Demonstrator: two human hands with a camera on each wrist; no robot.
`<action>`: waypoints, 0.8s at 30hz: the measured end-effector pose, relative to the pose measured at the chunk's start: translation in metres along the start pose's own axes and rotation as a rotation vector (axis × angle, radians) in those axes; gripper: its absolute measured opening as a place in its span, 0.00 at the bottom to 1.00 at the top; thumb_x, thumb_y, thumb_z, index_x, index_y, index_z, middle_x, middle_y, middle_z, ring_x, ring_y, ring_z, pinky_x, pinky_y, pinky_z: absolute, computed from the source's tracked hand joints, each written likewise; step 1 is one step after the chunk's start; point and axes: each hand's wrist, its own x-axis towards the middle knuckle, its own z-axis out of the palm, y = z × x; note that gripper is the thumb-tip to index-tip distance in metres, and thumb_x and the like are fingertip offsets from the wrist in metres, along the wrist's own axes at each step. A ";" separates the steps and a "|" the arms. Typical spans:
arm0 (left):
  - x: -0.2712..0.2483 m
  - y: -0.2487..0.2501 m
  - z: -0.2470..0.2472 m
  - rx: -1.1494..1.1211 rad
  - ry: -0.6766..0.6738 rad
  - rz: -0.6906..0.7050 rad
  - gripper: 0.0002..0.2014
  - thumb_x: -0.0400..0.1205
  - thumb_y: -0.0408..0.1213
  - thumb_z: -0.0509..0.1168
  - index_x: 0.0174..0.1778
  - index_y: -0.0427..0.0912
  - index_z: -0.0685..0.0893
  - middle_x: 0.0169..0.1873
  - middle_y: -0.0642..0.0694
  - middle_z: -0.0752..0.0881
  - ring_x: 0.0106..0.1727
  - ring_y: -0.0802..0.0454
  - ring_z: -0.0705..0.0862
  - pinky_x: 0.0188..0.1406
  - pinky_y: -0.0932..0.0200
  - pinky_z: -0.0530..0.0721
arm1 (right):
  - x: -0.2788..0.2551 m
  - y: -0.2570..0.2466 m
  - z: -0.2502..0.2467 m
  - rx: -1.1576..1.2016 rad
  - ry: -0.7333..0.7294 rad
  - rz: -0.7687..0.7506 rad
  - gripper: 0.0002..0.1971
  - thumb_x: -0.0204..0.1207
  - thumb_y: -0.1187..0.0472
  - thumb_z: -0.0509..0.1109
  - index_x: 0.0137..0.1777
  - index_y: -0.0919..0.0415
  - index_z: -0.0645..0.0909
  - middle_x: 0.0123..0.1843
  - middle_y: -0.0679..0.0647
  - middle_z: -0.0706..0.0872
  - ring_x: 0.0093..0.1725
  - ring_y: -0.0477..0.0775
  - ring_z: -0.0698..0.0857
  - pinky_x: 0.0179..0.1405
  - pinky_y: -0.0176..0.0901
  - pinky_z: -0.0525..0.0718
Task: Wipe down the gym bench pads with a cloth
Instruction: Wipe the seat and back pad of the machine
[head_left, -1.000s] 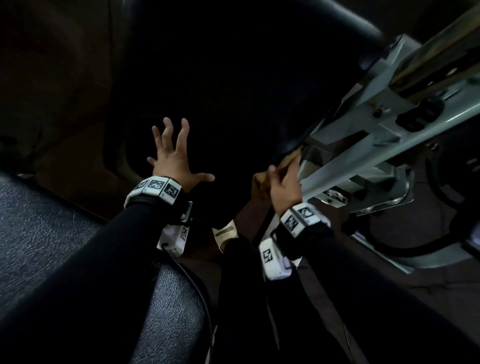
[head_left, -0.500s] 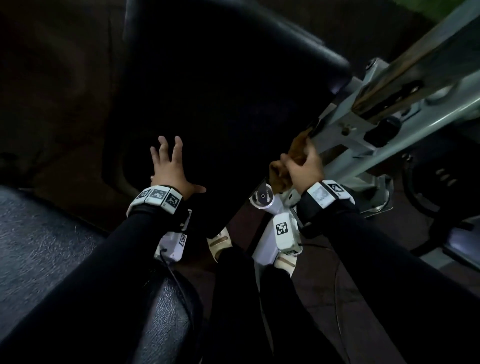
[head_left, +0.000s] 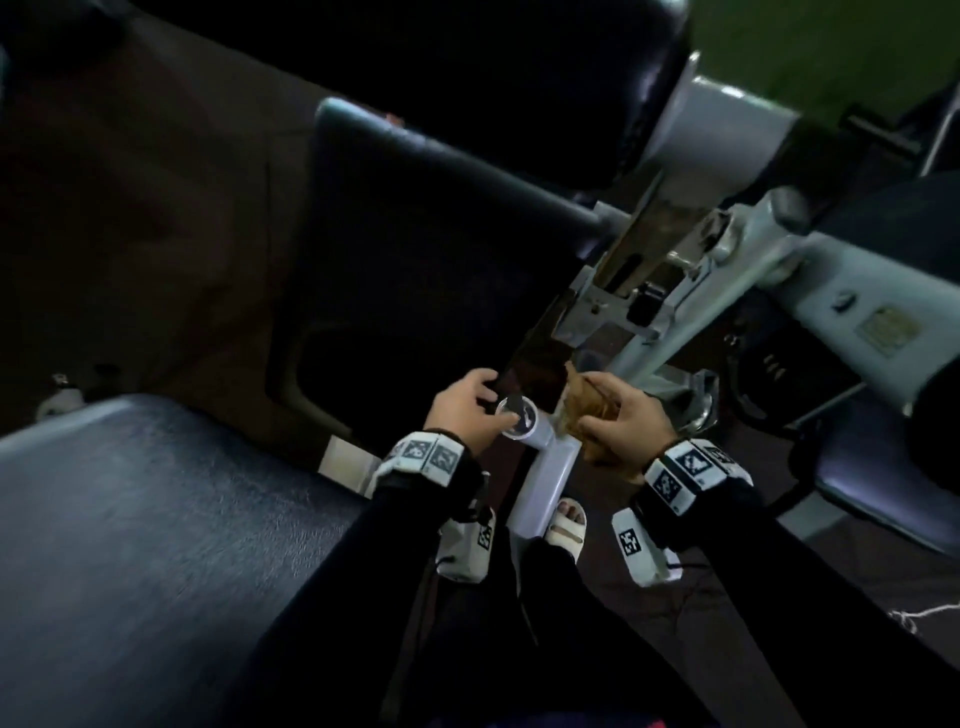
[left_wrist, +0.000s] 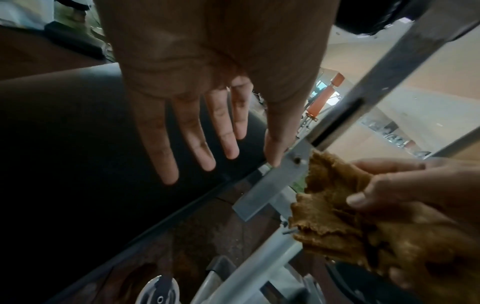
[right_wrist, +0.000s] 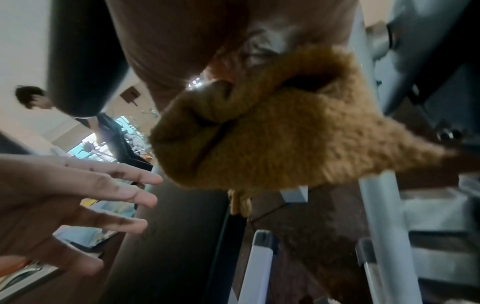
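A bunched brown cloth is gripped in the right hand, just beside the grey frame. The left hand is held spread with straight fingers at the edge of the black back pad.

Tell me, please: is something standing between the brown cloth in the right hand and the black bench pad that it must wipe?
Nothing visible does. The right hand grips the cloth beside the grey frame bracket, apart from the black pad; only open air separates them. The left hand is spread over the pad.
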 end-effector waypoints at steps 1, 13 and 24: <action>-0.011 0.008 0.004 0.001 -0.023 0.014 0.28 0.72 0.41 0.76 0.69 0.48 0.78 0.47 0.56 0.84 0.44 0.56 0.84 0.53 0.59 0.83 | -0.012 -0.004 -0.008 -0.032 0.007 -0.014 0.26 0.67 0.65 0.76 0.66 0.53 0.79 0.53 0.52 0.87 0.53 0.50 0.84 0.51 0.33 0.74; -0.097 0.071 0.014 0.051 -0.022 0.137 0.22 0.72 0.38 0.74 0.63 0.52 0.82 0.51 0.54 0.86 0.48 0.53 0.87 0.59 0.53 0.83 | -0.097 -0.017 -0.073 0.026 0.021 -0.072 0.25 0.72 0.55 0.75 0.69 0.48 0.76 0.52 0.47 0.86 0.54 0.47 0.84 0.55 0.39 0.80; -0.140 0.082 0.013 0.159 0.048 0.178 0.22 0.73 0.39 0.73 0.64 0.53 0.82 0.55 0.55 0.86 0.51 0.55 0.86 0.58 0.58 0.82 | -0.126 -0.018 -0.105 0.054 -0.045 -0.149 0.22 0.70 0.62 0.76 0.62 0.46 0.79 0.43 0.35 0.81 0.39 0.20 0.79 0.35 0.10 0.69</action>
